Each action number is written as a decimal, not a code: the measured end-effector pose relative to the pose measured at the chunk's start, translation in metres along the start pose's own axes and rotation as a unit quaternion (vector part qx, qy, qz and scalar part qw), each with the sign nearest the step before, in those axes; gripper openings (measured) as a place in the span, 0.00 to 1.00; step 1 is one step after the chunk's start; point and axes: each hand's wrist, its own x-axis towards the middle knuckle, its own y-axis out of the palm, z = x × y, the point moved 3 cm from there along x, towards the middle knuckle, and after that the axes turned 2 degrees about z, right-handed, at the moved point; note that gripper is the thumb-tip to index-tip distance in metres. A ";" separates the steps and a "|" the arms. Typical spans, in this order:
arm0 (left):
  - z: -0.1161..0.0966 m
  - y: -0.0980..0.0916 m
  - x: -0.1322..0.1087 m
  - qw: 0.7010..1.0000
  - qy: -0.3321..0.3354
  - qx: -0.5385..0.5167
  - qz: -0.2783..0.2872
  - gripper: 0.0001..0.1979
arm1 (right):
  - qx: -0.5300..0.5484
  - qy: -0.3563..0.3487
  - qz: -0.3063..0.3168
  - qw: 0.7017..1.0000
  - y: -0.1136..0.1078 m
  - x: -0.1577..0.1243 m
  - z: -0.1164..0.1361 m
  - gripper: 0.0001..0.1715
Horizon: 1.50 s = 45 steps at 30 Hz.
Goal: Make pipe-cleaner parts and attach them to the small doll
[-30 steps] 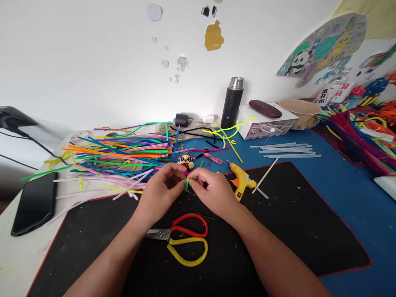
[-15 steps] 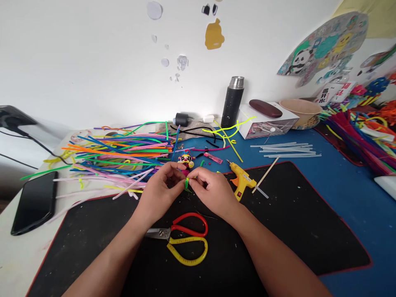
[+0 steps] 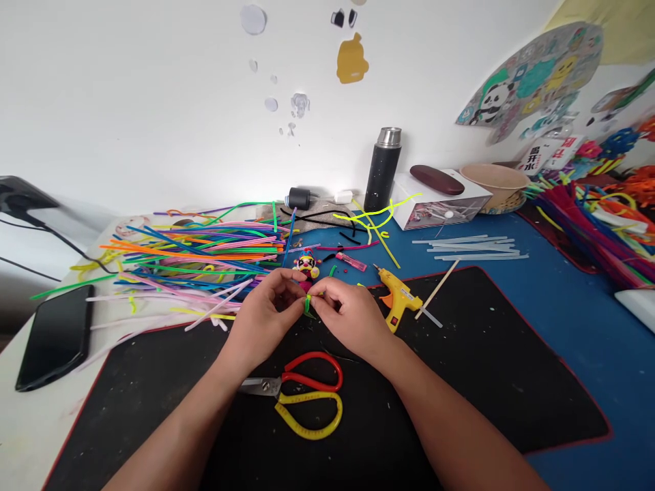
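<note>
Between the fingertips of both hands is a small green and yellow piece of pipe cleaner [image 3: 308, 306], its green end hanging down. My left hand [image 3: 271, 305] pinches it from the left, fingers curled. From the right, my right hand [image 3: 348, 310] pinches the same piece, thumb and forefinger pressed together. Just behind the fingertips stands a small colourful figurine [image 3: 306, 263], its lower part hidden by my hands. Scissors [image 3: 312, 397] with one red and one yellow handle lie below my hands; their blade tips go under my left wrist.
A yellow glue gun [image 3: 398, 296] lies right of my right hand, beside a wooden stick [image 3: 437, 289]. Clear glue sticks [image 3: 473, 247] lie farther back. Many coloured pipe cleaners [image 3: 205, 249] spread at left, near a black phone [image 3: 55, 337]. A black thermos [image 3: 383, 170] stands against the wall.
The whole view has shifted very slightly. Both hands stay together on the green and yellow piece, with hardly any movement of the fingers.
</note>
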 end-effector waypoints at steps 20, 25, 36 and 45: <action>-0.001 -0.001 -0.001 0.998 0.014 0.048 -0.034 0.15 | 0.001 -0.009 0.010 1.000 0.002 0.000 -0.001 0.10; -0.003 -0.001 -0.001 0.996 0.027 0.070 -0.052 0.15 | 0.002 0.002 0.008 1.000 0.002 0.000 -0.001 0.11; -0.007 -0.004 -0.004 0.987 0.055 0.114 -0.094 0.13 | 0.056 0.032 -0.004 0.998 0.002 0.000 0.000 0.10; -0.009 0.001 -0.005 0.982 0.076 0.146 -0.093 0.12 | 0.052 0.038 -0.002 0.998 0.005 0.000 -0.001 0.07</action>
